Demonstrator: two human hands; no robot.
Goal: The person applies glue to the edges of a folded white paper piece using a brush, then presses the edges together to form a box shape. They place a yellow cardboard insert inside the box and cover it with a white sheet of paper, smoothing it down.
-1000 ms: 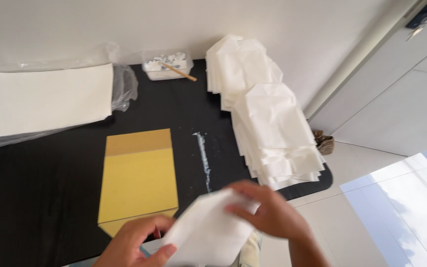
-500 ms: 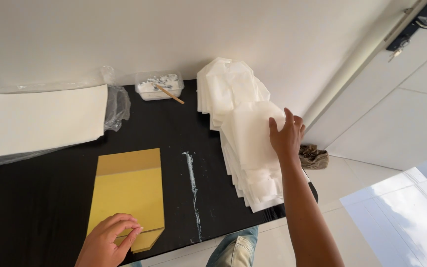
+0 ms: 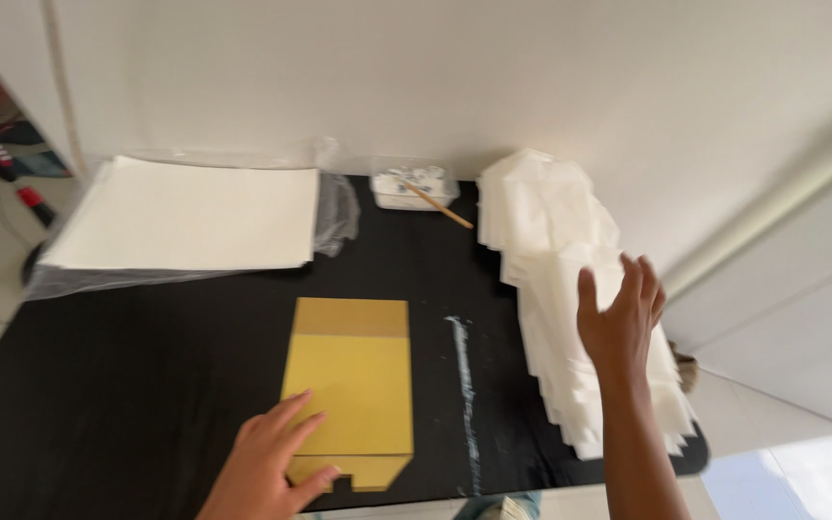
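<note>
My left hand lies flat with fingers spread on the near end of a yellow cardboard template on the black table. My right hand hovers open, fingers apart, over a long heap of folded white paper bags along the table's right side. Neither hand holds anything.
A stack of large white sheets in clear plastic lies at the back left. A small clear tub of white paste with a wooden stick stands at the back centre. A white streak of glue runs beside the template. The table's right edge is close.
A second ago both hands held a white bag near the front edge. The right hand then carried it onto the heap and now hangs empty above it; the left hand settled on the template.
</note>
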